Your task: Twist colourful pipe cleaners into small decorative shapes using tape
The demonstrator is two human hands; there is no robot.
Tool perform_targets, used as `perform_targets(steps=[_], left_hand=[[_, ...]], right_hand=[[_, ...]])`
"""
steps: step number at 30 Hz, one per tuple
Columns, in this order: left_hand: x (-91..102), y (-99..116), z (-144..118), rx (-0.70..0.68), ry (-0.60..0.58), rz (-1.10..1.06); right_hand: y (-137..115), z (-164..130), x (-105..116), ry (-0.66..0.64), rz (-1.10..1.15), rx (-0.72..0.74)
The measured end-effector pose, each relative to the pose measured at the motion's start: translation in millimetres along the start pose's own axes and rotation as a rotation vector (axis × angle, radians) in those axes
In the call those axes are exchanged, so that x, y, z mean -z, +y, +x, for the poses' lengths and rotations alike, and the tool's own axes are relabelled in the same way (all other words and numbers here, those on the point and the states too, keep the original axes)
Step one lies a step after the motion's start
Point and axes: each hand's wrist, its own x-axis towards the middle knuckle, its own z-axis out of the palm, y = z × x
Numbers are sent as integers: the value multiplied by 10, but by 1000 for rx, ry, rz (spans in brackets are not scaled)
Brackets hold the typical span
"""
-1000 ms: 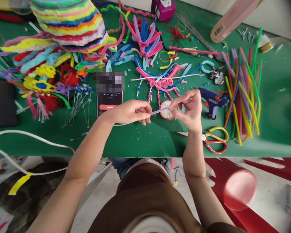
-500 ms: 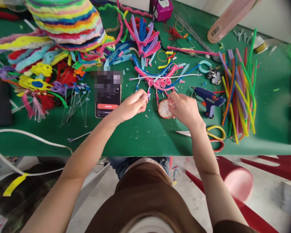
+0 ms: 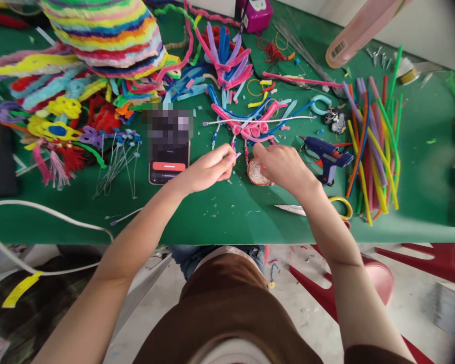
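Note:
My left hand [image 3: 217, 166] is closed in a pinch, with a small lilac piece [image 3: 238, 155] poking out at its fingertips. My right hand [image 3: 288, 166] reaches over a round red-rimmed dish of tiny pale beads [image 3: 257, 174]; its fingers are drawn together, and whatever they hold is hidden. Just beyond both hands lies a pink and blue pipe-cleaner piece [image 3: 256, 130] with rolled pink rosettes and hanging beaded strands [image 3: 246, 150]. A thin white beaded strip [image 3: 258, 120] lies across it.
A phone [image 3: 169, 151] lies left of my left hand. To the right are a blue glue gun [image 3: 328, 156], scissors [image 3: 291, 209] partly under my right forearm, and a heap of coloured pipe cleaners [image 3: 375, 151]. Blue-tipped wires [image 3: 117, 162] and a striped fuzzy object [image 3: 106, 35] are at left.
My right hand has shifted a little left over the bead dish, while its forearm has swung outward over the scissors' handles. My left hand has moved slightly right, still pinching.

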Motion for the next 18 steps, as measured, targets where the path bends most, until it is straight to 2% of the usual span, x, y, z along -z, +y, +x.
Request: perform_targets(steps=[3,8,10,12,18], left_hand=[[-6,7,-7,-6,-19,-15],[-32,5,-26,-12,-44,-34],[-41,16,-34,-23,-58,-54],[-45,36,-43,-41,-64,-82],[-41,95,-99,-117,-75,-133]], right_hand=[[34,-58,-52,91,261,51],[-128,-110,-326,611,1144,119],[-247,-82,-414,735,1332,128],[-341,-44,-461,786,1432,125],[-404,12,-517,761,1520,108]])
